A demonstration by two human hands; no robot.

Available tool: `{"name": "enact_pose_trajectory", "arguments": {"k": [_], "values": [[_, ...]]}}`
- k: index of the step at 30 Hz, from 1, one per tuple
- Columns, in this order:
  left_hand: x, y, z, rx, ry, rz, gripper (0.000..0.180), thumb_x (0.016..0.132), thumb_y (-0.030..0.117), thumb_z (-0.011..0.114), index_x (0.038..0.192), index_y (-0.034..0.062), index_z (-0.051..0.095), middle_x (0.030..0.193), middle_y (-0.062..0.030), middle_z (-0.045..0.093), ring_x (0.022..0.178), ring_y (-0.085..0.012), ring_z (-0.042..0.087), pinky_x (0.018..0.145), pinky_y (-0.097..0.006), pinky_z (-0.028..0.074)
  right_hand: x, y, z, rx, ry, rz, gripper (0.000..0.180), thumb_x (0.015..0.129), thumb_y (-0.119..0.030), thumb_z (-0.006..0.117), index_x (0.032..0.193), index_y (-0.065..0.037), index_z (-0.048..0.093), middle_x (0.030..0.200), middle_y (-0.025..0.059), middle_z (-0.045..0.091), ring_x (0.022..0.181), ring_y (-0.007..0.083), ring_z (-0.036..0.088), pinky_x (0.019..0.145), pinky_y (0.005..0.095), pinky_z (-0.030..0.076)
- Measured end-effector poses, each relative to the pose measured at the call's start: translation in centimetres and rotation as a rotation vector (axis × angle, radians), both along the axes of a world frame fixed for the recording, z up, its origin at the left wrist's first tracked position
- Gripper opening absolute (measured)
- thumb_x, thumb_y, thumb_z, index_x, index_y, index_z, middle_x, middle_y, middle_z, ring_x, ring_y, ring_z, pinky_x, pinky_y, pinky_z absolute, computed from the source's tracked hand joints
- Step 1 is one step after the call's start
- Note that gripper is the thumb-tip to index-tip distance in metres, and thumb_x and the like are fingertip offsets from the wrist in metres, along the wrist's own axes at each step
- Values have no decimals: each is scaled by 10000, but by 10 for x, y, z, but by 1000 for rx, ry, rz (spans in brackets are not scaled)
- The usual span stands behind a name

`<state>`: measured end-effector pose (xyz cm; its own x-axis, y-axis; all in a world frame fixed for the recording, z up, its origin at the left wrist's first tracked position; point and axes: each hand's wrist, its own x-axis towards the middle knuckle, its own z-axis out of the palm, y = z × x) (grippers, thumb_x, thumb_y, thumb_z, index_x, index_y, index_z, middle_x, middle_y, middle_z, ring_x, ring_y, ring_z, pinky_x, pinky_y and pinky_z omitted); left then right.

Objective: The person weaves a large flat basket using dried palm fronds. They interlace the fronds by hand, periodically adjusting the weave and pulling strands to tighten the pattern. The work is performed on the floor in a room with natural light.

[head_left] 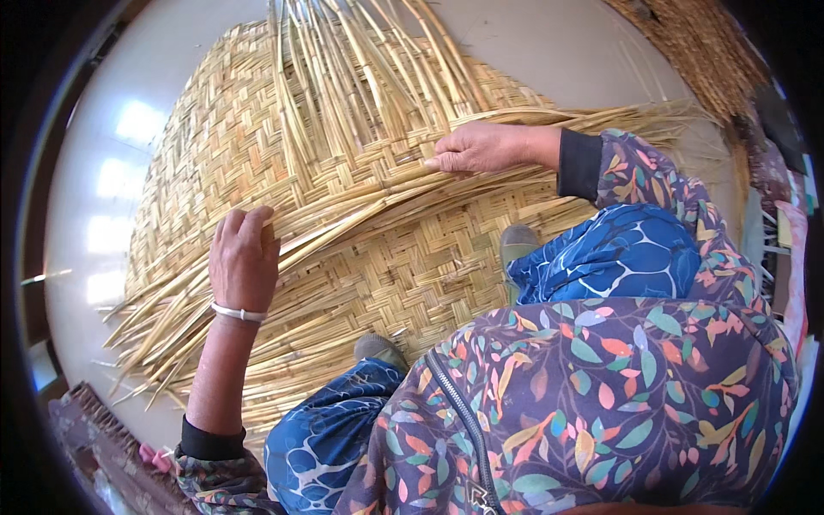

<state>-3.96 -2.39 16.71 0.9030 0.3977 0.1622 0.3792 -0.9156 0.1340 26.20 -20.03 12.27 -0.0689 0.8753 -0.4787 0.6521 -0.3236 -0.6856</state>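
A large woven reed mat spreads on the floor before me in a slanting twill pattern. Across its middle lies a loose band of pale yellow reed strips. With bent fingers, my left hand grips strips at the band's left part; its fingertips are partly hidden. My right hand is closed over strips farther right, thumb and fingers close together. Between and beyond the hands, upright reed strips run out of the weave toward the far edge. Frayed strip ends stick out at the left.
My shoes rest on the near woven part, with my blue-clad knees above it. A pale, shiny floor surrounds the mat. Brown reed material lies at the far right. Small pink things are at the lower left.
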Motion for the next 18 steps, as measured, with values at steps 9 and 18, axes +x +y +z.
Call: {"name": "enact_pose_trajectory", "arguments": {"k": [9,18], "values": [[66,11,12,-321,550,155,370,707,338,705,652,43,489,625,-108,485,607,-290,499,575,-396,393,55,17,1,-355,610,-4,325,902,-367,520,858,-47,552,697,69,625,578,118,613,517,234,505],[122,5,22,-702,847,100,410,719,348,745,907,9,612,729,-93,611,715,-160,590,659,-319,478,62,29,-52,-568,1067,393,247,909,-254,526,988,-28,586,698,45,627,585,110,591,547,252,492]]}}
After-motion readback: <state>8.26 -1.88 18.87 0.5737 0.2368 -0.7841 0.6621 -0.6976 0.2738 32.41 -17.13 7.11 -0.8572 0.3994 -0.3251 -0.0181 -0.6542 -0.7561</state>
